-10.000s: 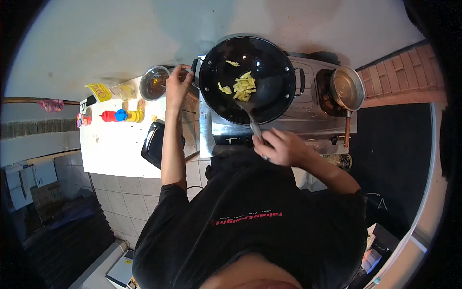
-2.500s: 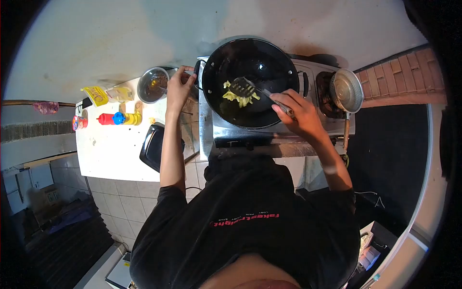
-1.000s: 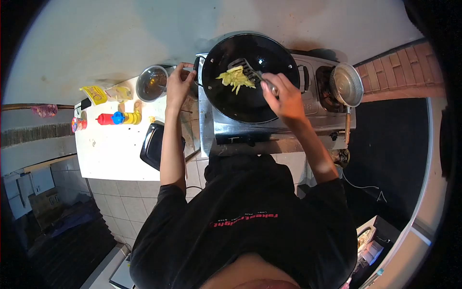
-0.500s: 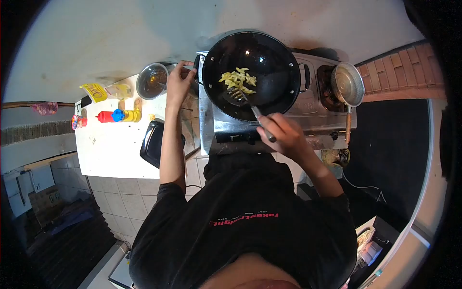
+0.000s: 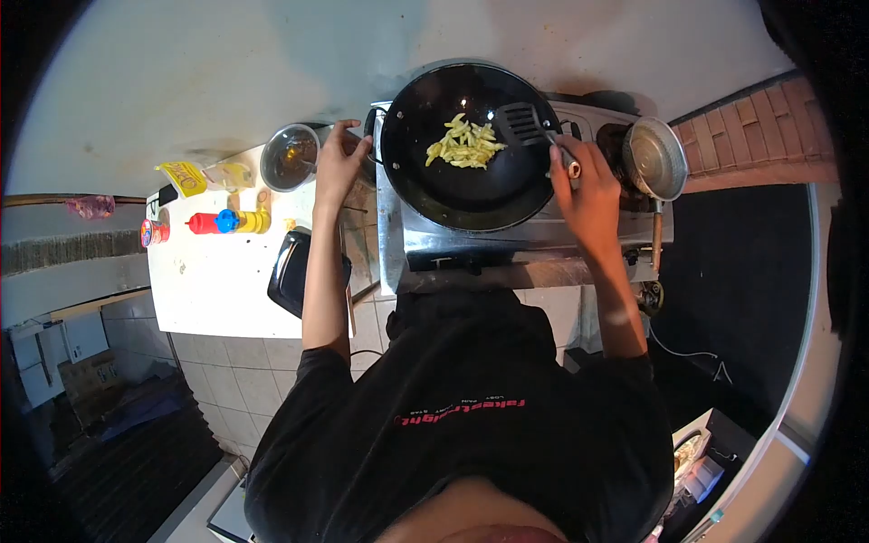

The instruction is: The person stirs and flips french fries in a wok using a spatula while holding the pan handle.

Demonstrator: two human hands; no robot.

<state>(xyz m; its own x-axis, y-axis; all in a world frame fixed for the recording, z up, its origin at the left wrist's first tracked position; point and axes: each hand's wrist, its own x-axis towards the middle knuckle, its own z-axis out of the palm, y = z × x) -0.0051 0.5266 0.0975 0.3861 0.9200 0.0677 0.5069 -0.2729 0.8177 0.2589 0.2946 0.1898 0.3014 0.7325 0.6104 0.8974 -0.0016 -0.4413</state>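
A black wok (image 5: 471,204) sits on the stove with a heap of pale yellow cut pieces (image 5: 466,143), like potato strips, in its middle. My right hand (image 5: 593,185) grips a slotted spatula (image 5: 520,125) whose dark blade is raised over the wok's right side, apart from the food. At the wok's left, my left hand (image 5: 337,167) is at the black wok handle (image 5: 370,124), thumb and finger closed about it; part of the grip is hard to make out.
A steel gas stove (image 5: 425,244) carries a saucepan (image 5: 654,158) on its right burner. Left of it, a white table (image 5: 208,290) holds a bowl (image 5: 290,158), a red bottle (image 5: 202,223), a yellow bottle (image 5: 258,220), a yellow packet (image 5: 184,178) and a black tray (image 5: 294,271).
My right hand has moved right and away from me, lifting the spatula from the food to the wok's right side. The pieces now lie heaped slightly further right. My left hand stays by the handle.
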